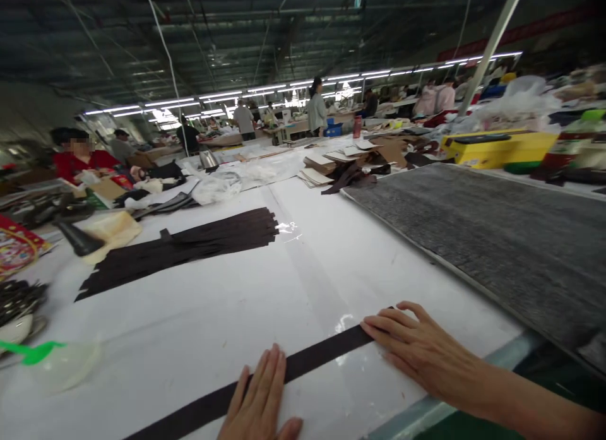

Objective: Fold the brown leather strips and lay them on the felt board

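Observation:
A long dark strip (pixel 326 351) of fabric or leather lies flat across the white table near its front edge. My left hand (pixel 262 396) rests on the strip's middle stretch, palm down with the fingers stretched out. At the strip's far right end, my right hand (pixel 416 348) lies with its fingertips on the material, fingers extended and slightly apart. Farther back on the left, a bundle of similar dark strips (pixel 189 241) is laid out side by side. The strip's lower left end runs out of view.
A grey textured board (pixel 492 231) covers the right side. Behind are stacked brown pieces (pixel 326 162), a yellow box (pixel 497 151) and clear plastic (pixel 218 187). At left stand a black-handled tool (pixel 80 238) and a translucent container with green (pixel 61 364). A person in red (pixel 85 159) sits across.

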